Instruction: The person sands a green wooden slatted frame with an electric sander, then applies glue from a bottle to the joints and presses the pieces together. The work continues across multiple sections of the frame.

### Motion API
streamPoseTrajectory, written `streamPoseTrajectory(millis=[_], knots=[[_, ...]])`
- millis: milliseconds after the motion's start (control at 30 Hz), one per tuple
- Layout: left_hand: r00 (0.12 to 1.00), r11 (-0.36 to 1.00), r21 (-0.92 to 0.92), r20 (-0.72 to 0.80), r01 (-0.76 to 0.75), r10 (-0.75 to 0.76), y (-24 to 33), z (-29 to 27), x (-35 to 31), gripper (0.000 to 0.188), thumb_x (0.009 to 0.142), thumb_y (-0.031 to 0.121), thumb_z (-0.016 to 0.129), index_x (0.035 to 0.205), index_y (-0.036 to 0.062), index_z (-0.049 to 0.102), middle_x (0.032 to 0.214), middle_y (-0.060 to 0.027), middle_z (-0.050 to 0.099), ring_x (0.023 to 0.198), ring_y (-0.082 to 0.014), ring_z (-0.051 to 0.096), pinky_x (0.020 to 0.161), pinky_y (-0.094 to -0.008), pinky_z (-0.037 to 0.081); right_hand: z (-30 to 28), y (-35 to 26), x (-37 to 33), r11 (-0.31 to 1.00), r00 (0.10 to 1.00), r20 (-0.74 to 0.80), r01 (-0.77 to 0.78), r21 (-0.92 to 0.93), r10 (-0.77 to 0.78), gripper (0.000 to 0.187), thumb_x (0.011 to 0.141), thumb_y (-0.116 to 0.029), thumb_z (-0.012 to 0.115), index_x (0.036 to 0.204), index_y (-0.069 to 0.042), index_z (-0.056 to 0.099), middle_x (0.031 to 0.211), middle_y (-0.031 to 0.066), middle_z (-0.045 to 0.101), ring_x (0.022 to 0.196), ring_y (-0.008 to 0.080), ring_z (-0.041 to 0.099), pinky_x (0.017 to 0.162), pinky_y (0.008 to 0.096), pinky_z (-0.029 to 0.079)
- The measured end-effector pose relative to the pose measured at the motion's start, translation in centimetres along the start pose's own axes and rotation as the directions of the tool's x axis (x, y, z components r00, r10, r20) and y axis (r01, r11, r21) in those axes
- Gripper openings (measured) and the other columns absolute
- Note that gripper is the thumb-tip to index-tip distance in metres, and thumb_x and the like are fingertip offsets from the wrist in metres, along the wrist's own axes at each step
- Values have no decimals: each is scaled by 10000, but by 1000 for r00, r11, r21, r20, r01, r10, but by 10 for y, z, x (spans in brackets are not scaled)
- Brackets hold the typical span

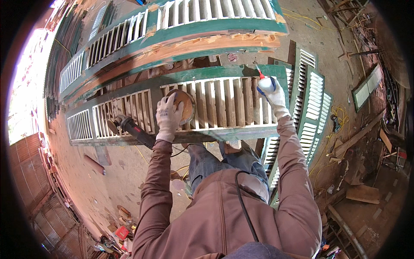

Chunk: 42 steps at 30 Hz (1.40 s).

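Note:
A long louvred shutter [211,135] with a green frame and whitish slats lies across in front of me. My left hand [169,113], in a pale work glove, is closed on the edge of a round, shallow tin-like container [187,108] with a tan inside, over the slats. What the tan stuff is, I cannot make out. Above the shutter's right end, my gloved right hand [275,97] grips a white squeeze bottle [268,84]; its red nozzle points up and away from me. An angle grinder [137,131] with a dark body rests on the shutter's near edge, left of my left hand.
Beyond lies a stack of green shutters [189,32] with bare wood edges. More louvred shutters [308,112] lean at the right, beside a yellow cord [343,114] on the floor. Scrap wood [362,194] lies at the lower right. A black cable [246,203] runs over my jacket.

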<state>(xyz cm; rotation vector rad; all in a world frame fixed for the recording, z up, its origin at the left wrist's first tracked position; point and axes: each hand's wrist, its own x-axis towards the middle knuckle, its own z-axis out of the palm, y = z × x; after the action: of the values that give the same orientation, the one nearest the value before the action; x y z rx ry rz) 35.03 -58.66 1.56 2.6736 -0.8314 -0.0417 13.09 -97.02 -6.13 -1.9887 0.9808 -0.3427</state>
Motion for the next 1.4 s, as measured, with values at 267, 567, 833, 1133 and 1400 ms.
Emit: streamPoseTrajectory(millis=[267, 567, 833, 1133, 1400], knots=[[877, 901, -15, 219, -434, 427, 106, 64, 108, 414, 943, 210, 651, 1349, 130, 673, 1311, -125, 677, 1235, -368, 589, 1078, -491, 485, 8, 15, -76, 881, 981, -161, -18, 473, 107, 640, 843, -105, 905, 1400, -1, 606, 1259, 84, 692, 1113, 165, 662, 989, 320, 545], [814, 854, -10, 296, -520, 499, 136, 157, 170, 461, 904, 91, 569, 1306, 264, 714, 1379, -60, 639, 1271, -341, 571, 1060, -496, 499, -7, 32, -149, 706, 947, -139, -114, 698, 291, 760, 847, -70, 902, 1497, -25, 512, 1342, 74, 640, 1154, 173, 646, 1008, 316, 557], [754, 796, -2, 320, -605, 574, 124, 159, 176, 465, 899, 112, 577, 1314, 273, 714, 1304, -61, 653, 1209, -328, 594, 999, -521, 497, -6, 36, -155, 647, 928, -174, -88, 757, 330, 785, 867, -35, 871, 1536, -21, 461, 1389, 91, 601, 1209, 177, 617, 1037, 319, 542], [717, 754, -179, 237, -632, 656, 113, 156, 190, 452, 902, 108, 600, 1327, 214, 715, 1216, -109, 701, 1175, -330, 651, 1030, -480, 517, 29, -10, -145, 766, 938, -250, -26, 643, 242, 872, 834, -88, 912, 1550, 45, 433, 1446, 158, 589, 1289, 216, 606, 1080, 341, 534], [714, 721, -276, 145, -635, 685, 88, 185, 190, 404, 914, 99, 622, 1291, 194, 731, 1199, -100, 672, 1122, -327, 641, 1000, -455, 524, 87, -36, -170, 848, 938, -249, -78, 524, 240, 886, 813, -236, 949, 1517, 40, 488, 1393, 179, 615, 1269, 263, 628, 1091, 381, 509]])
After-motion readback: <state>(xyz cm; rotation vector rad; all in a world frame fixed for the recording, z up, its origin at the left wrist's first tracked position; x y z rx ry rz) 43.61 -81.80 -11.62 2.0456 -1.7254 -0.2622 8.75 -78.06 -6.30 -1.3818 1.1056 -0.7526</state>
